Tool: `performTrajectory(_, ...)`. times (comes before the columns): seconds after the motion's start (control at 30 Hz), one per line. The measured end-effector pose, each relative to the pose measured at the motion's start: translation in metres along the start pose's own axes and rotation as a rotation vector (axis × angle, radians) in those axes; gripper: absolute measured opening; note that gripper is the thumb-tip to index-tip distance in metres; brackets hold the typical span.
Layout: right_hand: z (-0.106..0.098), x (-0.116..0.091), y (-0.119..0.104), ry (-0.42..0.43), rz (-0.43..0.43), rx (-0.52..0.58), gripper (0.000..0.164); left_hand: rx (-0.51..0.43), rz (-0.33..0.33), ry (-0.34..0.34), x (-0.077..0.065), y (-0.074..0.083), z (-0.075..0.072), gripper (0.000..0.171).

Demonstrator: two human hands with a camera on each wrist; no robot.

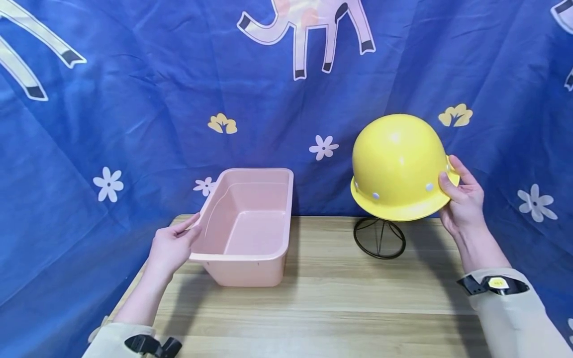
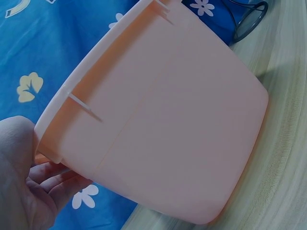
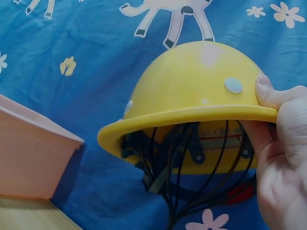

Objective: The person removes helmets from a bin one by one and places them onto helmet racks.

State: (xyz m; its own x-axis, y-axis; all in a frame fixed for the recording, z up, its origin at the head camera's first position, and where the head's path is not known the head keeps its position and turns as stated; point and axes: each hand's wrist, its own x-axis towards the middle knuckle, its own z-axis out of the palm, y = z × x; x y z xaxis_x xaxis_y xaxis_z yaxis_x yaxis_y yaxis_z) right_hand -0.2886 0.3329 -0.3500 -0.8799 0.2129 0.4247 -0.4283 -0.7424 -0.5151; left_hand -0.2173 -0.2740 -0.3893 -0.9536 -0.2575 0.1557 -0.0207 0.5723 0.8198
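Note:
A yellow hard hat [image 1: 396, 161] sits over a black wire stand [image 1: 378, 256] on the right part of the table. My right hand [image 1: 465, 201] grips its brim at the right side, thumb on top and fingers underneath. The right wrist view shows the stand's thin wires [image 3: 173, 208] rising into the shell, beside dark inner straps [image 3: 168, 175]. To the left stands a pink plastic basin [image 1: 257, 233] with nothing inside. My left hand [image 1: 172, 247] pinches its left rim, with fingers below the lip in the left wrist view.
Both basin and stand are on a light wood-grain table [image 1: 331, 303]. Behind them and along both sides hangs a blue cloth [image 1: 156, 124] printed with flowers and animal figures. Bare tabletop lies between the basin and the stand.

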Motion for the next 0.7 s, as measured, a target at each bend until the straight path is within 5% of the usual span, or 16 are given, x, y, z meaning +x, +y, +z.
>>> performTrajectory(0.23, -0.012, -0.001, -0.009, -0.121, 0.081, -0.144, 0.059, 0.003, 0.013, -0.004, 0.001, 0.001, -0.001, 0.049)
performTrajectory(0.43, -0.018, -0.002, -0.012, -0.141, 0.113, -0.311, 0.069, 0.001, 0.007, -0.005, 0.001, 0.0, -0.001, 0.049)
performTrajectory(0.7, -0.021, -0.007, -0.007, -0.104, 0.102, -0.299, 0.067, -0.006, -0.008, -0.013, 0.001, -0.001, -0.001, 0.049)
